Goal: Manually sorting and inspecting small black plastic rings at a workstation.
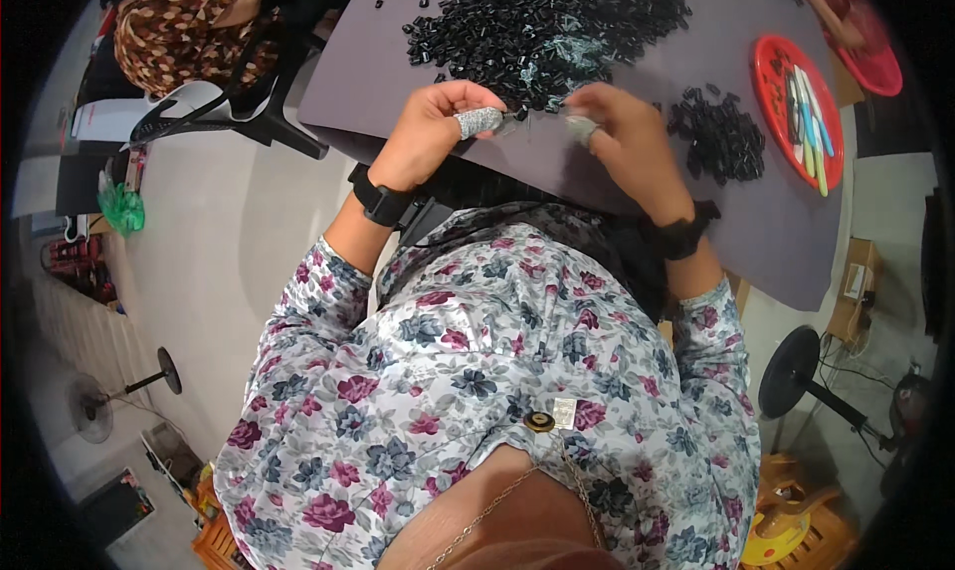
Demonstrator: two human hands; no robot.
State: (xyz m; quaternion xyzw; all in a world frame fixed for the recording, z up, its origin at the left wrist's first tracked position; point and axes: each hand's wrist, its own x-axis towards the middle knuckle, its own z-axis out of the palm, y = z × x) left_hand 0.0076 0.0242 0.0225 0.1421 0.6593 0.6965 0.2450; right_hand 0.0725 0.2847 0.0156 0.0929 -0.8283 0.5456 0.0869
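Observation:
Over the near edge of the grey-purple table, my left hand (433,124) pinches a small black plastic piece (519,114) between thumb and fingers. A grey-white wrap (479,121) covers that thumb. Just to the right, my right hand (629,137) is curled and slightly blurred, its thumb also wrapped. Its fingertips are drawn together close to the black piece; what they hold is too small to make out. Right beyond both hands spreads a big heap of small black pieces (477,33), with a tangle of pale greenish scraps (577,53) lying on it.
A smaller pile of black pieces (718,137) lies right of my right hand. Beside it, a red tray (766,58) holds several slim-handled tools. A black chair (298,122) and a person in a patterned top (189,38) are at far left. A fan (791,371) stands lower right.

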